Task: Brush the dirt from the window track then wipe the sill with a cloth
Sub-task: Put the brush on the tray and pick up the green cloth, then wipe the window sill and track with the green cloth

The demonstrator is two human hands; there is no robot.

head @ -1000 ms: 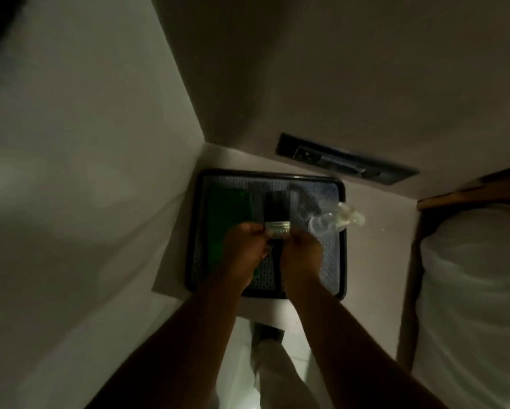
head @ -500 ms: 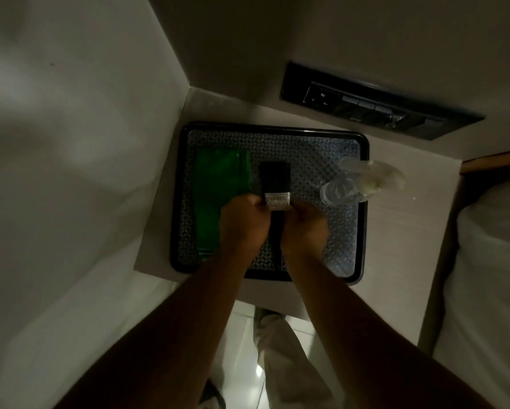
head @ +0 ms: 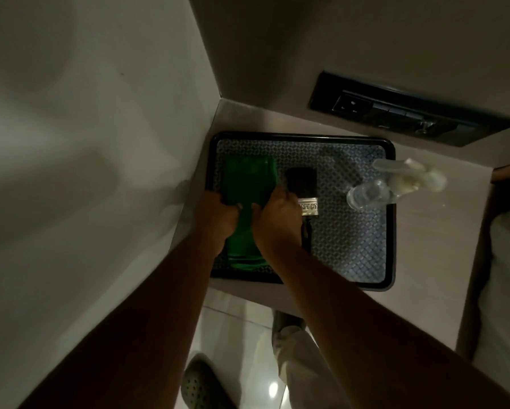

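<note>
A folded green cloth (head: pixel 248 184) lies on the left side of a black-rimmed patterned tray (head: pixel 391 219). My left hand (head: pixel 217 215) grips the cloth's left edge. Over the cloth's right edge, my right hand (head: pixel 277 215) has its fingers curled onto it. A black paintbrush (head: pixel 304 187) with a metal ferrule lies flat in the tray's middle, just right of my right hand; its handle is partly hidden by my wrist.
A clear spray bottle (head: pixel 375 191) stands at the tray's right edge. The tray rests on a small pale table (head: pixel 425 231) in a wall corner. A black socket panel (head: pixel 410 113) is on the back wall. White bedding (head: pixel 507 276) lies to the right.
Both hands have let go of the paintbrush, which now lies on the tray, and have shifted left onto the green cloth. The camera has come closer.
</note>
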